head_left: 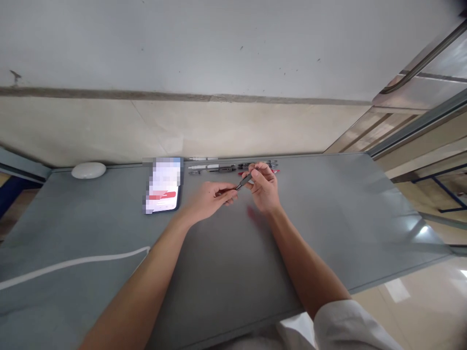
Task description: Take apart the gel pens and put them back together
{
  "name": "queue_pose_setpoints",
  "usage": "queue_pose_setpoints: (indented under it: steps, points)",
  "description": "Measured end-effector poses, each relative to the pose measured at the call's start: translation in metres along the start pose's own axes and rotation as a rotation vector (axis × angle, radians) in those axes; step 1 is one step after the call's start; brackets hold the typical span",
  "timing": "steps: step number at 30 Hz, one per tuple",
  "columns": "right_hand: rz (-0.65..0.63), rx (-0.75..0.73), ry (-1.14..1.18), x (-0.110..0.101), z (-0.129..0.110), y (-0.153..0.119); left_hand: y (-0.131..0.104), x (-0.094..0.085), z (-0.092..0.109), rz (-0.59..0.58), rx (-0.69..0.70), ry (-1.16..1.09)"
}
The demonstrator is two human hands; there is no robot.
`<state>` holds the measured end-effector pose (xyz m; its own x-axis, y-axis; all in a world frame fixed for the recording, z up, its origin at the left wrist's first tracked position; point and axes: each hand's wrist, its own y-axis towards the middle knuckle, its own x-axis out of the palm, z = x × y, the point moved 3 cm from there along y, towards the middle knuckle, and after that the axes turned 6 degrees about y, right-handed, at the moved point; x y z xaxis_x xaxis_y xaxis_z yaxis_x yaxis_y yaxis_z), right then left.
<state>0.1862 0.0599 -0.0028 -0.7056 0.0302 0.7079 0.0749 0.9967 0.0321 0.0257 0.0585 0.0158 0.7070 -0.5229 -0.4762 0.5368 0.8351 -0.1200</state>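
Note:
A dark pen [243, 182] is held in the air above the grey table, slanting up to the right between my hands. My left hand [213, 197] pinches its lower end with thumb and fingers. Around the upper, dark grey part, my right hand [264, 187] has its fingers closed. Just behind the hands, several pens [212, 167] lie in rows along the table's back edge, some white, some black. A red pen [276, 171] shows in part behind my right hand, which hides the rest of that group.
A phone [168, 187] with a lit, partly blurred screen lies left of my left hand. A white rounded object [88, 170] sits at the back left. A white cable [73, 262] crosses the grey table [346, 218] at left. A tiled wall [237, 126] rises behind.

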Motion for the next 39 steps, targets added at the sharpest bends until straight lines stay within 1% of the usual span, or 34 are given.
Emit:
queue_pose_setpoints:
  steps: [4, 6, 8, 13, 14, 16, 17, 19, 24, 26, 27, 31, 35, 39]
  points:
    - [-0.058, 0.002, -0.02, -0.0027, 0.0002, 0.0001, -0.0026, 0.0038, 0.0055, -0.156, 0.052, -0.068]
    - [-0.087, -0.002, -0.01, -0.003, 0.0011, 0.0003, -0.0035, 0.0058, 0.0066, -0.199, 0.054, -0.083]
    - [-0.072, -0.017, -0.003, -0.0031, 0.0018, 0.0009, -0.0032, 0.0061, 0.006, -0.163, 0.043, -0.053]
    - [0.07, -0.068, -0.018, -0.0028, 0.0023, 0.0017, 0.0, 0.0031, 0.0025, 0.095, 0.003, 0.101]
    - [0.081, -0.076, -0.014, -0.0026, 0.0021, 0.0016, 0.0005, 0.0028, 0.0019, 0.12, -0.001, 0.117]
    - [0.067, -0.081, -0.001, -0.0021, 0.0016, 0.0011, 0.0011, 0.0024, 0.001, 0.122, -0.004, 0.121]
    - [0.046, -0.075, 0.005, -0.0019, 0.0015, 0.0008, 0.0011, 0.002, 0.0007, 0.103, -0.003, 0.107]
    - [0.0, -0.054, 0.014, -0.0014, 0.0014, -0.0001, 0.0006, 0.0016, 0.0007, 0.029, 0.009, 0.054]
    - [-0.11, -0.017, 0.039, 0.0011, 0.0017, -0.0029, -0.0041, 0.0046, 0.0029, -0.238, 0.048, -0.126]
    - [-0.14, -0.005, 0.058, 0.0025, 0.0019, -0.0038, -0.0058, 0.0064, 0.0035, -0.293, 0.049, -0.166]
    - [-0.146, 0.001, 0.065, 0.0028, 0.002, -0.004, -0.0062, 0.0069, 0.0037, -0.297, 0.05, -0.177]
    - [-0.14, 0.005, 0.074, 0.002, 0.0021, -0.0034, -0.0053, 0.0062, 0.0032, -0.248, 0.05, -0.162]
    - [-0.1, -0.009, 0.054, -0.0009, 0.0029, -0.0021, -0.0035, 0.004, 0.0024, -0.186, 0.024, -0.093]
    - [-0.083, -0.019, 0.03, -0.002, 0.0035, -0.0022, -0.0032, 0.0022, 0.0045, -0.11, 0.028, -0.002]
